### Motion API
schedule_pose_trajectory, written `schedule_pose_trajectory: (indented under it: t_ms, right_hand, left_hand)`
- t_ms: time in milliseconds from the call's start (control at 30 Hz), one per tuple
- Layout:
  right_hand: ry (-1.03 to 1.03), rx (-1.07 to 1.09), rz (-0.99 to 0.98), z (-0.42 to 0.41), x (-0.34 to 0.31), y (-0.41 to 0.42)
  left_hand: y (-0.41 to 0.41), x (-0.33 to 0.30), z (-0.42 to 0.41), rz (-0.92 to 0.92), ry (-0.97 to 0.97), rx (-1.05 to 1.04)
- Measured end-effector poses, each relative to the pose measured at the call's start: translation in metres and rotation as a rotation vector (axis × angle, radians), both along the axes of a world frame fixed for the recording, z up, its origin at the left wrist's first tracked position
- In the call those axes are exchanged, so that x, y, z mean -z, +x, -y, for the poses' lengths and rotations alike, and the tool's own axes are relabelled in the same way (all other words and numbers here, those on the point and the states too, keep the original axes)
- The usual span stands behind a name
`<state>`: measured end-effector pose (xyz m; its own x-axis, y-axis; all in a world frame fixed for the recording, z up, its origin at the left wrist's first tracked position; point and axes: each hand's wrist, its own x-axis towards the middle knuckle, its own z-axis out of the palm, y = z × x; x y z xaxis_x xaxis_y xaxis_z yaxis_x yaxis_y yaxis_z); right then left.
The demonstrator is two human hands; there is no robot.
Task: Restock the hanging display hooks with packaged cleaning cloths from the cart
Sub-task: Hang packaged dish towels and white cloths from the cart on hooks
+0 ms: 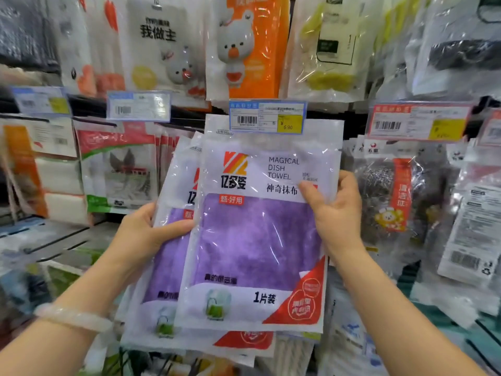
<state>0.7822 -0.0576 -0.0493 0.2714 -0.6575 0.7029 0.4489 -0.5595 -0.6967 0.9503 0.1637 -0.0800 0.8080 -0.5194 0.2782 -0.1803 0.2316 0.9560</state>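
Two hands — left hand (pixel 146 234), right hand (pixel 336 210) — pinch purple towel packs (pixel 257 240) (side edges).

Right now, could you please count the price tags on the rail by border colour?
Blue price tags: 3
Red price tags: 1 fully in view; another is cut off by the frame edge.
Total: 4

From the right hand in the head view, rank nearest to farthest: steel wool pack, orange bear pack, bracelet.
1. Steel wool pack, just right of the right hand.
2. Orange bear pack, hanging above, to its left.
3. Bracelet, on the left wrist, lower left.
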Motion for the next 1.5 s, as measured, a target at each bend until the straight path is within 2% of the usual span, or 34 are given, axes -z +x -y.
schedule_pose_trajectory:
  t_ms: [133,233,267,367,433,500,600,767,900,1000,1067,1200,1367,1500]
  right_hand:
    - [0.106,0.026,-0.040,0.003,0.008,0.002]
    - [0.050,0.110,-0.053,-0.004,0.002,0.001]
    - [-0.053,0.224,-0.080,-0.007,0.000,0.000]
    - [-0.581,0.634,-0.200,-0.022,0.000,0.002]
    - [-0.823,0.663,-0.307,-0.036,-0.001,0.014]
    - [-0.903,0.582,-0.545,-0.047,-0.003,0.032]
    - [-0.871,0.595,-0.871,-0.043,-0.009,0.057]
    - [-0.760,0.671,-1.043,-0.018,-0.004,0.082]
    - [-0.700,0.737,-1.264,0.002,-0.004,0.092]
    - [-0.512,0.607,-1.402,0.009,-0.008,0.094]
    - [-0.323,0.461,-1.357,0.004,-0.006,0.093]
    - [-0.002,0.122,-0.928,-0.033,0.012,0.087]
    - [0.258,0.173,-0.641,-0.076,0.049,0.073]
    - [0.470,0.102,-0.342,-0.077,0.047,0.056]
  left_hand:
    - [-0.002,0.006,0.000,-0.020,0.017,-0.002]
    - [-0.001,0.006,0.005,-0.013,0.011,-0.035]
    - [0.000,0.006,0.007,0.002,0.022,-0.051]
    - [0.005,0.006,0.008,0.056,0.049,-0.090]
    - [0.011,0.008,0.003,0.077,0.062,-0.096]
    - [0.019,0.010,-0.006,0.077,0.097,-0.098]
    - [0.036,0.012,-0.027,0.088,0.150,-0.106]
    - [0.067,0.024,-0.068,0.086,0.226,-0.128]
    - [0.079,0.034,-0.084,0.071,0.224,-0.128]
    - [0.085,0.037,-0.089,0.039,0.219,-0.095]
    - [0.088,0.040,-0.088,0.007,0.190,-0.073]
    - [0.082,0.046,-0.077,-0.009,0.172,-0.048]
    - [0.068,0.052,-0.052,-0.007,0.152,0.009]
    - [0.053,0.054,-0.033,0.015,0.140,0.072]
